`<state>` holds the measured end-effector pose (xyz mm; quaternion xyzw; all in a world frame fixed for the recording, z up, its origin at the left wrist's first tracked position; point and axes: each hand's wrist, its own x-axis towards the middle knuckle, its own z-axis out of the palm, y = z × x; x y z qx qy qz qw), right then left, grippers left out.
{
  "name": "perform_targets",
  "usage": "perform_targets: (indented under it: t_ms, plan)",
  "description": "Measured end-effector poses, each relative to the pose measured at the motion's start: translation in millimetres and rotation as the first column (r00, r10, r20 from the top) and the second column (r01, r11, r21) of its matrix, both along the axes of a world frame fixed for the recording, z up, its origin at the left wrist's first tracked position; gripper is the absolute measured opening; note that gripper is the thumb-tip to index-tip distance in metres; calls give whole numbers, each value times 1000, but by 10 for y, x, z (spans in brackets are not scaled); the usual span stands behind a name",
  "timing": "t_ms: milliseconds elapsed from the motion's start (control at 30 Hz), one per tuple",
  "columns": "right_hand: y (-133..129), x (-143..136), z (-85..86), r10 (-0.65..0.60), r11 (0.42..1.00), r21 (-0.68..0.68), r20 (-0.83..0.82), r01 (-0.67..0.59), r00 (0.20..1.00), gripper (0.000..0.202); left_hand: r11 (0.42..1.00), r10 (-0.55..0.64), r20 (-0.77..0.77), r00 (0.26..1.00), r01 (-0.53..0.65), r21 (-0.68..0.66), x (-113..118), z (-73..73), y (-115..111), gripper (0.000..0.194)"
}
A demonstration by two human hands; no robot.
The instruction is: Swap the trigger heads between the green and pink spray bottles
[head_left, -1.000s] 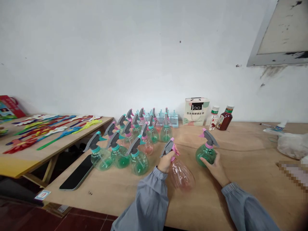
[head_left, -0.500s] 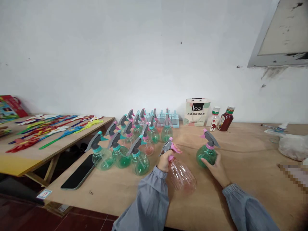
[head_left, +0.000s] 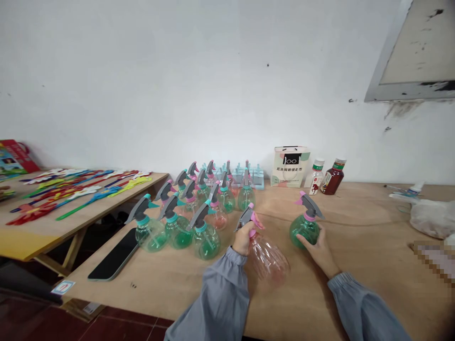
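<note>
- Almost nothing has moved since the picture before: I see the pink bottle tipped a tiny bit lower, and both hands sit where they were.
- My left hand (head_left: 243,238) is closed around the neck of the see-through pink plastic spray bottle (head_left: 267,258), just under its grey and pink trigger top (head_left: 248,218).
- That pink bottle leans over, with its round body pointing down toward me and to the right, close above the wooden table (head_left: 355,246). I cannot tell if it touches the wood.
- My right hand (head_left: 317,246) is curled around the side of the round green plastic spray bottle (head_left: 304,228), gripping it lightly with fingers on its right side.
- That green bottle stands upright on the table, just to the right of the pink one, and the two are a little apart.
- On the left stands a bunch of green and pink spray bottles (head_left: 194,208) in rows, all upright, near my left hand.
- A flat black phone (head_left: 113,258) lies near the table's left edge, beside those bottles.
- At the back by the wall I see light blue plastic trays (head_left: 249,174), a white paper bag with glasses drawn on it (head_left: 290,166), a small white drink bottle (head_left: 314,176) and a dark red drink bottle (head_left: 332,176).
- Far right lies a crumpled clear plastic bag (head_left: 432,217).
- Another wooden table on the left (head_left: 42,237) holds long bright plastic sticks (head_left: 74,192).
</note>
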<state>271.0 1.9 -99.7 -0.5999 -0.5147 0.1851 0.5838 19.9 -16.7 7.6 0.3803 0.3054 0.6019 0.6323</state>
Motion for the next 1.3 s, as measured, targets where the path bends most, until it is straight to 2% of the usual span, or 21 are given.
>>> perform_targets:
  t_ms: [200, 300, 400, 467, 633, 733, 833, 967, 1100, 1200, 1300]
  plan:
    - [-11, -7, 15, -4, 1000, -6, 8, 4, 1000, 94, 997, -79, -16, 997, 79, -1, -22, -19, 27, 32]
    - [-17, -6, 17, -15, 1000, -21, 13, 15, 1000, 93, 997, -63, -18, 998, 63, 46, -21, -49, 36, 27]
    - [-15, -5, 12, -9, 1000, -3, 20, 9, 1000, 92, 992, -6, -47, 999, 12, 128, -29, -83, 38, 12]
    - [-12, -4, 7, -13, 1000, -6, 22, 13, 1000, 94, 976, 41, -95, 995, -20, 216, -42, -93, 40, 8]
    - [2, 2, -9, 5, 1000, 2, 12, -5, 1000, 92, 901, 174, -207, 963, -71, 428, -112, -22, 43, 16]
    - [9, 4, -7, 10, 1000, 23, 5, -10, 1000, 91, 849, 354, -295, 888, -173, 500, -168, 39, 64, 21]
    - [0, -3, 5, 26, 1000, 12, 0, -26, 1000, 90, 801, 498, -352, 792, -266, 536, -201, 38, 157, 27]
    - [-11, -12, -7, 14, 1000, 14, -12, -13, 1000, 92, 759, 613, -416, 672, -355, 545, -180, -18, 391, 30]
    - [24, 7, -6, 52, 994, 102, -26, -49, 998, 98, 704, 693, -471, 546, -368, 608, -135, -9, 621, 32]
    - [66, 38, 142, 111, 980, 173, -61, -99, 992, 94, 671, 727, -476, 495, -366, 644, -112, 19, 721, 32]
    - [109, 60, 463, 148, 964, 229, -30, -137, 989, 80, 612, 783, -453, 426, -395, 685, -97, 17, 761, 29]
